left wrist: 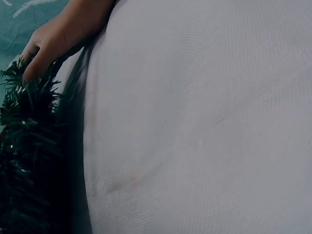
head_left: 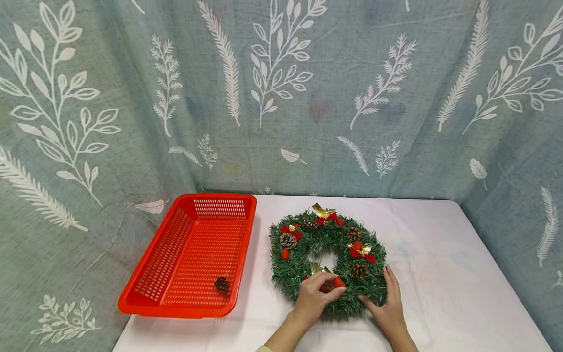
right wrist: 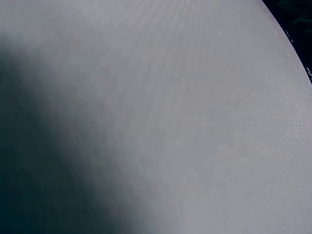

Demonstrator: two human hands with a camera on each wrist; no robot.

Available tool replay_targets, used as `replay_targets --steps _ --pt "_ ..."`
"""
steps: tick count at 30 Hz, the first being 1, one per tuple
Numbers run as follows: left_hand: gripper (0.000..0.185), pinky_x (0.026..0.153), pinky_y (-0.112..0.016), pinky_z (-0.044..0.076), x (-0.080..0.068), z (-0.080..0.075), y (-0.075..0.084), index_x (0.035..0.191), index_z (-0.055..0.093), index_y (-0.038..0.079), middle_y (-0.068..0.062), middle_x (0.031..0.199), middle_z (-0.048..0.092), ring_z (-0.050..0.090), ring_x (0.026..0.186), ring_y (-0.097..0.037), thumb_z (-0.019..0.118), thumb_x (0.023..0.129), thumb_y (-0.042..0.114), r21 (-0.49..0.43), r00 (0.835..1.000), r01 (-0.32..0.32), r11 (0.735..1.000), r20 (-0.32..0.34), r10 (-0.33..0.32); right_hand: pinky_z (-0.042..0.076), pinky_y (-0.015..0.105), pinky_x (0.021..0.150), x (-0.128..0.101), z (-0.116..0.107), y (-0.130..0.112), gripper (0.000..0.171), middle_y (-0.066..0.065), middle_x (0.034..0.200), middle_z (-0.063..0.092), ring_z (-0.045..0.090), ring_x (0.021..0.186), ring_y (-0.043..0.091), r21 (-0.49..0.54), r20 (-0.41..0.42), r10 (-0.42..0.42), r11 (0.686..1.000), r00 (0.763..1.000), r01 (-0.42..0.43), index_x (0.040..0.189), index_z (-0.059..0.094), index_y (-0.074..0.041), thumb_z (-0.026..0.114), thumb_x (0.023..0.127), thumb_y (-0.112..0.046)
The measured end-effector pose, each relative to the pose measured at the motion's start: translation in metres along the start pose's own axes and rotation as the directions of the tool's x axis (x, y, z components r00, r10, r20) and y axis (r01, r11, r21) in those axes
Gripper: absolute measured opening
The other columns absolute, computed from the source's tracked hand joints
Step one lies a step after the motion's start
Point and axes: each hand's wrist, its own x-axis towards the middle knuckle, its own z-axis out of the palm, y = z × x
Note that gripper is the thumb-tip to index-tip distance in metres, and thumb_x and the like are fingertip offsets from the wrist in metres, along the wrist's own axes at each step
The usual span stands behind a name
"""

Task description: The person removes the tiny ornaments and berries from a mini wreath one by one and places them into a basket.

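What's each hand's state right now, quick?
Left hand: closed, pinching a red berry.
Right hand: open, touching the wreath at its outer edge.

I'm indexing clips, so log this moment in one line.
left hand: pinching red berry ornament; right hand: touching Christmas wreath; red basket: pine cone inside

Basket (head_left: 206,254) left of wreath (head_left: 327,238)

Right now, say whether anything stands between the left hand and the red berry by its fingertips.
Nothing visible does: the left hand pinches the red berry, and the right hand touches the wreath farther right, out of the way.
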Motion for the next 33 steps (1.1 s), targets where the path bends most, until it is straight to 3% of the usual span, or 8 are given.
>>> replay_targets --steps 5,13,16,20,22,24,28,33 --pt "0.028 0.056 -0.023 0.055 0.009 -0.012 0.017 0.088 0.066 -0.007 -0.017 0.079 0.065 0.066 0.064 -0.024 0.080 0.065 -0.008 0.013 0.998 -0.049 0.999 -0.035 0.050 0.014 0.004 0.103 0.000 0.000 0.000 0.103 0.030 0.145 0.030 0.017 0.139 0.005 0.011 -0.004 -0.007 1.000 1.000 0.007 0.143 0.032 0.007 0.086 0.065 -0.032" --pt "0.029 0.056 -0.015 0.052 0.000 -0.013 -0.010 0.090 0.066 0.000 -0.009 0.080 0.065 0.065 0.066 -0.013 0.082 0.066 -0.001 0.077 0.983 -0.167 0.983 -0.067 0.173 0.013 0.004 0.102 -0.001 -0.001 -0.002 0.104 0.028 0.146 0.028 0.020 0.140 0.016 -0.001 0.012 0.028 1.000 1.000 -0.028 0.145 0.030 0.004 0.087 0.062 -0.024" --pt "0.029 0.056 -0.016 0.052 0.007 -0.023 0.003 0.089 0.065 -0.002 -0.011 0.079 0.064 0.064 0.065 -0.016 0.081 0.065 -0.004 0.084 0.977 -0.197 0.977 -0.065 0.202 0.014 0.005 0.104 -0.001 -0.001 -0.002 0.104 0.028 0.147 0.028 0.020 0.140 0.014 -0.004 0.010 0.026 1.000 1.000 -0.026 0.145 0.031 0.003 0.088 0.062 -0.022" --pt "0.031 0.055 -0.019 0.054 0.017 -0.036 0.019 0.089 0.064 -0.004 -0.013 0.079 0.064 0.065 0.063 -0.019 0.080 0.063 -0.009 0.089 0.974 -0.205 0.975 -0.082 0.212 0.022 0.019 0.112 -0.001 -0.001 -0.003 0.103 0.024 0.148 0.028 0.022 0.141 0.017 -0.010 0.012 0.043 0.999 0.999 -0.043 0.146 0.031 0.001 0.087 0.063 -0.025" --pt "0.030 0.054 -0.019 0.054 0.017 -0.039 0.017 0.089 0.064 -0.004 -0.013 0.079 0.064 0.065 0.063 -0.019 0.080 0.064 -0.008 0.098 0.972 -0.203 0.974 -0.099 0.212 0.026 0.032 0.113 -0.001 -0.001 -0.003 0.103 0.022 0.149 0.028 0.022 0.141 0.020 -0.012 0.022 0.064 0.998 0.998 -0.064 0.146 0.030 -0.001 0.087 0.063 -0.026" --pt "0.028 0.054 -0.019 0.054 0.017 -0.043 0.016 0.089 0.065 -0.004 -0.013 0.078 0.064 0.065 0.062 -0.019 0.080 0.066 -0.005 0.118 0.969 -0.203 0.972 -0.118 0.216 0.027 0.034 0.113 -0.001 -0.001 -0.004 0.104 0.021 0.149 0.028 0.021 0.141 0.018 -0.014 0.030 0.092 0.996 0.995 -0.091 0.147 0.030 -0.002 0.087 0.062 -0.022" --pt "0.026 0.055 -0.020 0.053 0.020 -0.052 0.019 0.088 0.065 -0.003 -0.012 0.076 0.064 0.064 0.060 -0.019 0.080 0.067 -0.005 0.150 0.960 -0.212 0.966 -0.153 0.234 0.022 0.023 0.113 -0.001 -0.002 -0.007 0.106 0.021 0.150 0.027 0.017 0.141 0.009 -0.017 0.046 0.138 0.990 0.989 -0.138 0.147 0.029 -0.003 0.088 0.060 -0.016" --pt "0.029 0.056 -0.021 0.053 0.022 -0.064 0.023 0.086 0.065 -0.007 -0.014 0.074 0.064 0.063 0.058 -0.021 0.080 0.061 -0.011 0.164 0.950 -0.227 0.960 -0.178 0.255 0.025 0.034 0.113 0.000 -0.003 -0.005 0.106 0.023 0.150 0.027 0.013 0.139 0.000 -0.025 0.049 0.138 0.990 0.989 -0.137 0.147 0.029 -0.002 0.088 0.060 -0.014"
